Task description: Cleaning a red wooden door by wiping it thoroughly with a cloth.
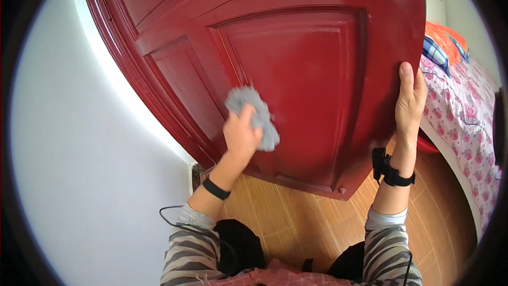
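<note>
A red panelled door [301, 87] stands open before me, its moulded frames around several panels. My left hand [242, 133] holds a grey cloth [254, 115] against the lower part of the door, beside the left edge of the large panel; hand and cloth are slightly blurred. With its thumb on the door's face, my right hand [410, 99] grips the door's free right edge; its other fingers are mostly hidden behind the edge. A small round knob-like stop [342, 191] sits at the door's bottom corner.
A white wall [99, 147] runs along the left, meeting the red door frame [131, 83]. At the right stands a bed with a pink rose-patterned cover [456, 107], and orange and plaid bedding [446, 45] on it. Below lies a wood-look floor [293, 222].
</note>
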A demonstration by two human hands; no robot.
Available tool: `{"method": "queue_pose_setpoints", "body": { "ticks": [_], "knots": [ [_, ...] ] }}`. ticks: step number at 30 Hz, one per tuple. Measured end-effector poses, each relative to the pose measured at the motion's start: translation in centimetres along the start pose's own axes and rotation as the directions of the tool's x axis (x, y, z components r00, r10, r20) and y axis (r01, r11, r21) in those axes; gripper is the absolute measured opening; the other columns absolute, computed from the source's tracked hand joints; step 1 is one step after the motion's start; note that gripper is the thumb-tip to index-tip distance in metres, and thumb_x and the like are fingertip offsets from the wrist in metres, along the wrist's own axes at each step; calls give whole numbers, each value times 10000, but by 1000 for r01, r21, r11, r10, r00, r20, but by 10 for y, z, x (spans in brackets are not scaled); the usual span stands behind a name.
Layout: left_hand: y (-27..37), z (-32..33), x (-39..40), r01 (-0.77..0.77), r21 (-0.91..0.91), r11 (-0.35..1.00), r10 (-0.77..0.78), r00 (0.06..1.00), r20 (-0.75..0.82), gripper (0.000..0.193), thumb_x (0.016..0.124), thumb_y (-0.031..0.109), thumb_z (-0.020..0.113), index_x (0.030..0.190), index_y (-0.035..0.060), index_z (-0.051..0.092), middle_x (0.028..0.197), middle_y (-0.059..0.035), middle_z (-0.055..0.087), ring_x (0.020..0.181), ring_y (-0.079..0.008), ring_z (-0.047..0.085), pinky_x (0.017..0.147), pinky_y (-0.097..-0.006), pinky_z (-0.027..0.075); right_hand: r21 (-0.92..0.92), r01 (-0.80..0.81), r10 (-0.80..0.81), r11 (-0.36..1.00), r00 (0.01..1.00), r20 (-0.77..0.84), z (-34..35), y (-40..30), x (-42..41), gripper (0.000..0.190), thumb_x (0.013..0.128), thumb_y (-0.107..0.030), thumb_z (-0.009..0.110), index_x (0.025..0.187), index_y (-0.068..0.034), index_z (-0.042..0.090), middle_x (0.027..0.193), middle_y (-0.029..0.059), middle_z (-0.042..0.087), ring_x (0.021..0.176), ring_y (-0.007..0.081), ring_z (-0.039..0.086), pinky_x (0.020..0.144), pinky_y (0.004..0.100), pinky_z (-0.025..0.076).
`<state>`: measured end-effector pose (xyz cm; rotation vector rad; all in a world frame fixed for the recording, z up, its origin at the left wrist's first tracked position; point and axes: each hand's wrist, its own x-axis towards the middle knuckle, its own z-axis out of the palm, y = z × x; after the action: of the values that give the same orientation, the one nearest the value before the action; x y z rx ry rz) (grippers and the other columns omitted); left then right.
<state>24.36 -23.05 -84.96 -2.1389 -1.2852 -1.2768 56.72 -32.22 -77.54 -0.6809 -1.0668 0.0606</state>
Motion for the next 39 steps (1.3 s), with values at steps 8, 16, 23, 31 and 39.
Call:
{"method": "queue_pose_setpoints", "body": {
  "ticks": [8,16,23,31,39],
  "knots": [
    [-42,-2,-65,219,-81,972,-164,887,433,248,606,92,616,853,97,644,896,-162,639,854,-338,618,774,-397,493,2,-11,11,1000,1000,1,5,0,0,397,921,-308,573,1138,24,562,1031,51,616,933,105,544,836,251,431],
    [16,-84,104,25,-84,996,-59,905,-422,287,613,32,615,892,91,583,900,-116,592,895,-322,565,771,-387,461,17,-2,2,1000,1000,-4,0,-3,-3,383,912,-299,589,1120,21,564,1001,47,622,907,100,546,826,247,433],
    [95,-39,129,-292,-146,945,165,813,-559,157,681,53,649,832,73,607,880,-132,565,841,-299,559,733,-347,455,-20,-26,25,999,999,-47,9,-1,-3,418,884,-332,622,1095,25,578,975,82,644,899,120,561,824,262,437],
    [193,-17,90,-499,-412,763,379,861,-340,201,599,24,668,783,85,615,872,-128,575,813,-307,588,701,-340,484,-5,-63,63,998,997,-46,9,-10,-4,429,869,-330,641,1087,35,579,970,95,653,875,125,578,804,253,449],
    [86,41,-50,-252,-513,820,565,499,657,276,557,81,654,831,116,650,941,-149,593,856,-345,596,728,-381,498,-36,-60,58,998,997,-55,11,-6,-1,481,846,-366,662,1087,41,571,953,116,658,873,132,589,783,263,458]
  ]
}}
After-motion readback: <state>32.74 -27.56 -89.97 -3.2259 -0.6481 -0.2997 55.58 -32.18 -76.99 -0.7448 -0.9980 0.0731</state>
